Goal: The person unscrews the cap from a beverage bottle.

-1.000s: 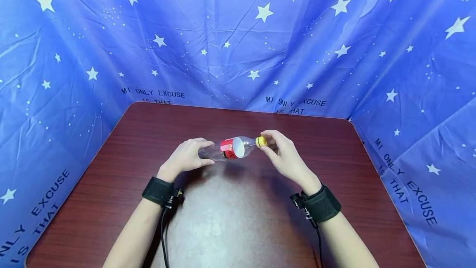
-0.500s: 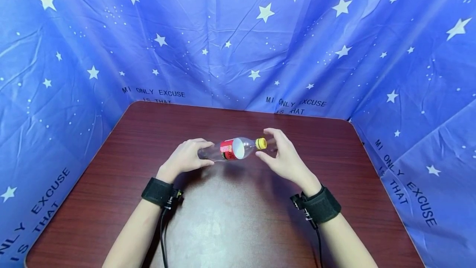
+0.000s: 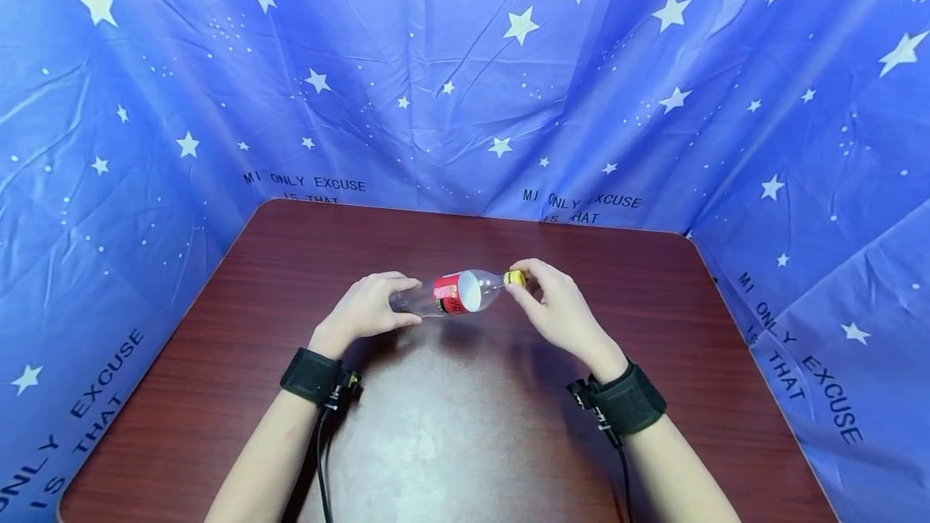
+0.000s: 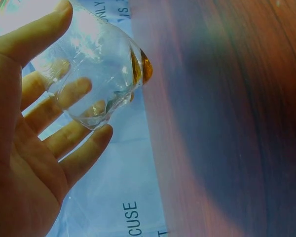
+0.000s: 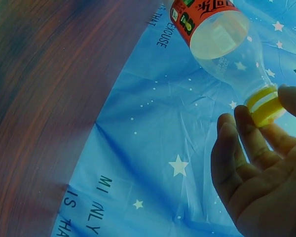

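blue starry cloth [image 3: 429, 39], a red-brown worktop [image 3: 697, 321], one bottle [image 3: 460, 294] held aloft

ahead of me and off to both sides, the cloth hangs in soft creases, printed with pale stars [image 3: 521, 26] and, lower down, dark lettering [image 3: 317, 182] that includes "only excuse". the worktop, wood-grained and rounded at its far corners, backs up against it; a broad white glare spreads over its near half. bare forearms [image 3: 261, 450] reach in over the near side. the bottle, see-through, is held sideways above the middle of the worktop, its base to the left. the left hand [image 3: 366, 303] has its grip curled around that base end, thumb on the near side; the right hand [image 3: 559, 305] has its grip pinched on the yellow cap [image 3: 515, 278]. each wrist wears a black band [image 3: 311, 375]. a red label [image 3: 446, 295] wraps the bottle's middle, and the cap sits on the neck.
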Demonstrator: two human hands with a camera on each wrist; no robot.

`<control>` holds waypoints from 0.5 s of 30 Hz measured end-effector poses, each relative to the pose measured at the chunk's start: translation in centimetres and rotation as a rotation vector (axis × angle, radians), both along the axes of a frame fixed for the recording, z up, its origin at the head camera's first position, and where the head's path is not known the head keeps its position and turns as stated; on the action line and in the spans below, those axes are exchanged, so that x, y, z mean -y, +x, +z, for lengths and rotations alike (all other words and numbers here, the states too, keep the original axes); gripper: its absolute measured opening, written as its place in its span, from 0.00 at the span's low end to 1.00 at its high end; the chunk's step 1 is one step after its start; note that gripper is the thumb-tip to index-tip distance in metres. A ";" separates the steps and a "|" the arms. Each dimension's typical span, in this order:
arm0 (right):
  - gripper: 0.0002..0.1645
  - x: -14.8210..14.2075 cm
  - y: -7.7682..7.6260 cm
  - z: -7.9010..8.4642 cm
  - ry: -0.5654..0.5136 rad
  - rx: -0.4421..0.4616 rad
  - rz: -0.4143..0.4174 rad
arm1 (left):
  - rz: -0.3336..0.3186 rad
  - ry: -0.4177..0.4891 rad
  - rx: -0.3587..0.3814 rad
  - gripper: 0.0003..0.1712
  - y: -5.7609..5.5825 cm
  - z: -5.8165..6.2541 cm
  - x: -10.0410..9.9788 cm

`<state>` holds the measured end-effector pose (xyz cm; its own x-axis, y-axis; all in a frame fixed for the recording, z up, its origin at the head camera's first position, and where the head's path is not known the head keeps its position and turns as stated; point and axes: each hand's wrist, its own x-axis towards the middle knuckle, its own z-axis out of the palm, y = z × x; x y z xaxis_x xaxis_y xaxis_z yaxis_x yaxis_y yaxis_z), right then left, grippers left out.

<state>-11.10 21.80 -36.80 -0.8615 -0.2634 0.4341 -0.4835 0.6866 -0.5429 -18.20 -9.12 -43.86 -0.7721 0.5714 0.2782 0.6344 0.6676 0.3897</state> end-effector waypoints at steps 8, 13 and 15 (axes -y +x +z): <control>0.17 -0.6 0.1 -0.1 -0.052 -0.009 0.095 | 0.006 -0.013 0.020 0.34 0.0 -0.1 -0.2; 0.19 -1.0 0.1 -0.2 -0.072 -0.013 0.111 | 0.011 -0.020 0.025 0.35 0.0 -0.2 -0.3; 0.21 -1.2 0.1 -0.2 -0.073 -0.023 0.100 | 0.009 -0.020 0.024 0.35 0.0 -0.2 -0.3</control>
